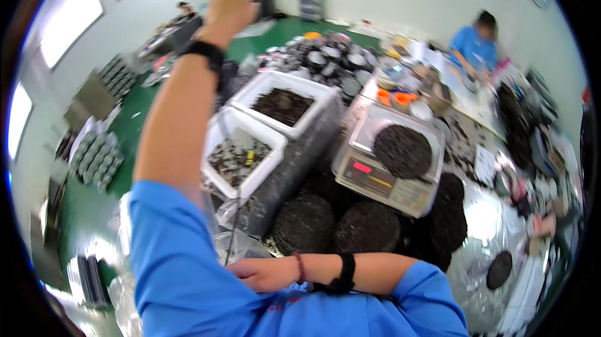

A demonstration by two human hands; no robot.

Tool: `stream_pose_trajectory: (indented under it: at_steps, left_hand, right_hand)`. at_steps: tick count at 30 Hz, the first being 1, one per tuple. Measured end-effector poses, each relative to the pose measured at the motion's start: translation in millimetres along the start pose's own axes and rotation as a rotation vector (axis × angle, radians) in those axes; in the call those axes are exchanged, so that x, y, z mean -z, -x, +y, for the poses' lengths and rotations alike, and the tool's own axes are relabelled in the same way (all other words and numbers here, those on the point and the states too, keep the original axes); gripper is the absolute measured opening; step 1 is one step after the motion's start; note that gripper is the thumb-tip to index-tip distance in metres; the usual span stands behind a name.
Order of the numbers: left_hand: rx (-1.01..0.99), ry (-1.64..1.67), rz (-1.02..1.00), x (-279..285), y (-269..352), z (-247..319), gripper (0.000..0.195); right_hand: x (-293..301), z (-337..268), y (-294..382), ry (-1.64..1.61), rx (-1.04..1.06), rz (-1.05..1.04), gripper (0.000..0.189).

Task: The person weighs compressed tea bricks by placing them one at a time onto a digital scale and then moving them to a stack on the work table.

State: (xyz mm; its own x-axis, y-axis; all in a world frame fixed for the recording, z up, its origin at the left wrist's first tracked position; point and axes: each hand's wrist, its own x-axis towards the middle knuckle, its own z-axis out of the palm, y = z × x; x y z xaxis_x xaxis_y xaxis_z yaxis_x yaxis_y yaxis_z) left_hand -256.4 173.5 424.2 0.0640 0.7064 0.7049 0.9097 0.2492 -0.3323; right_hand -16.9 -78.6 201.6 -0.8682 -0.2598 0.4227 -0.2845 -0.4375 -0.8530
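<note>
My left arm reaches up and forward with a black band on the wrist. The left hand [232,6] shows its back with curled fingers, and whether it holds anything is hidden. My right forearm lies across my body, with a dark red bead bracelet and a black band. Part of the right hand [263,275] is behind my left sleeve, beside a thin dark cord [232,238]. Before me, a dark round pressed cake [403,151] rests on the digital scale [366,179], whose red display is lit. More dark round cakes [304,224] lie below it.
Left of the scale stand two white plastic bins [256,191], [305,126] with dark loose pieces inside. Behind them is a heap of round containers [328,57]. Orange scoops [404,98] lie past the scale. A person [474,48] in blue sits at the far right table.
</note>
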Motion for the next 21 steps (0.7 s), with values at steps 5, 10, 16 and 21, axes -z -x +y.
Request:
stream_pose_trajectory:
  at_steps: [5,10,16,21]
  left_hand:
    - [-0.224,-0.164,-0.049,0,15,1,0.02]
    - [-0.282,-0.19,-0.089,-24,24,-3,0.018]
    - [-0.319,-0.165,-0.09,-39,26,9,0.02]
    - [-0.18,-0.033,-0.104,-52,37,2,0.022]
  right_hand:
    - [1,-31,15,0.156,0.053,0.302,0.04]
    - [-39,-63,14,0.851,0.454,0.343,0.038]
    - [-47,-79,11,0.979,0.498,0.176,0.022]
    - [-70,-82,12,0.493,0.855,-0.027,0.018]
